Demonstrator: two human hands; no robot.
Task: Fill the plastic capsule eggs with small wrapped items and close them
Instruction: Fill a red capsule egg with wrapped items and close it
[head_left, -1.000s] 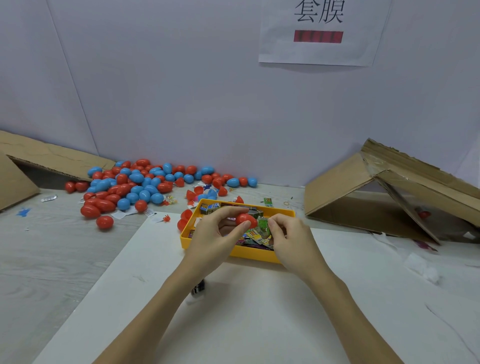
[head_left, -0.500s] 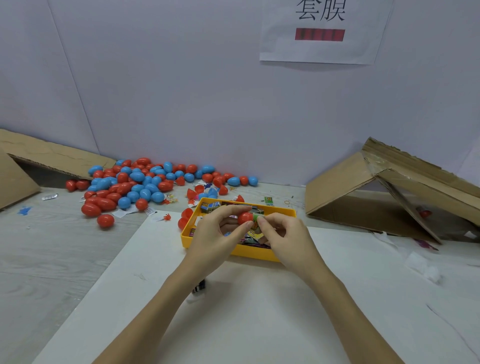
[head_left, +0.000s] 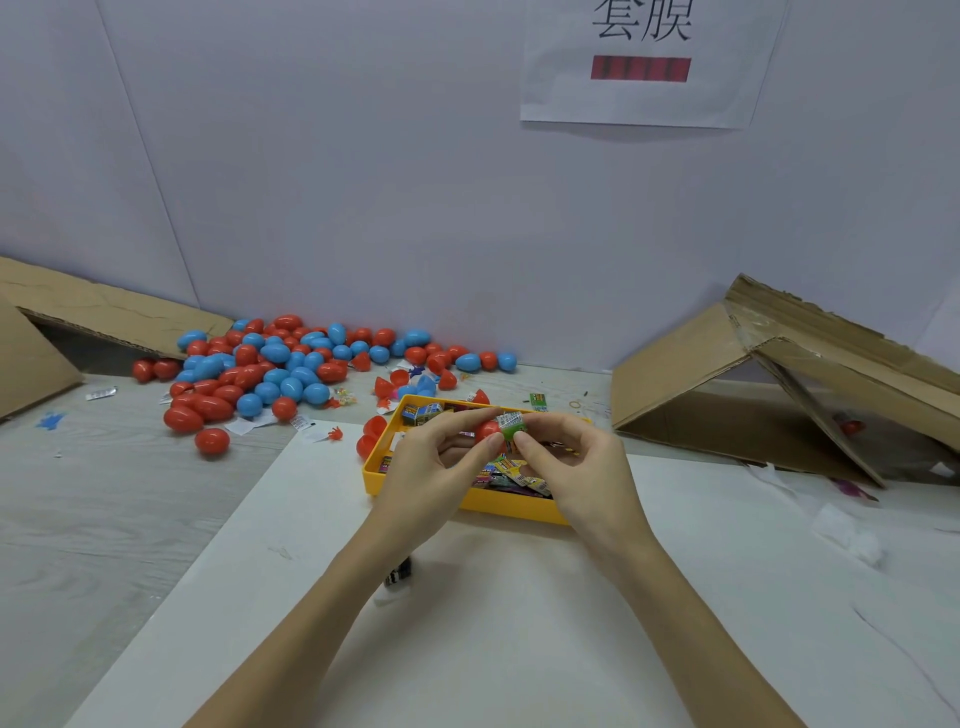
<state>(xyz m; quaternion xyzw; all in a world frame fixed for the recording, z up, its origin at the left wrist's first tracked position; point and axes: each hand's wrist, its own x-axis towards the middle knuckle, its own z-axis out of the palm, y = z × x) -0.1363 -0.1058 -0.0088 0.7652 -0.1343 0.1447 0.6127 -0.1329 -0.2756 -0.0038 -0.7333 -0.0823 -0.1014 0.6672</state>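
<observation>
left hand (head_left: 436, 462) grips a red egg half (head_left: 487, 430), right hand (head_left: 574, 467) pinches a green packet (head_left: 511, 425) above the yellow tray (head_left: 467, 501) on white board (head_left: 519, 623), grey table (head_left: 104, 509), pale wall (head_left: 363, 182).

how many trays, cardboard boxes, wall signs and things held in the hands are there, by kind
yellow tray: 1
cardboard boxes: 2
paper sign on the wall: 1
red egg held in the left hand: 1
green wrapped item held in the right hand: 1
total: 6
</observation>
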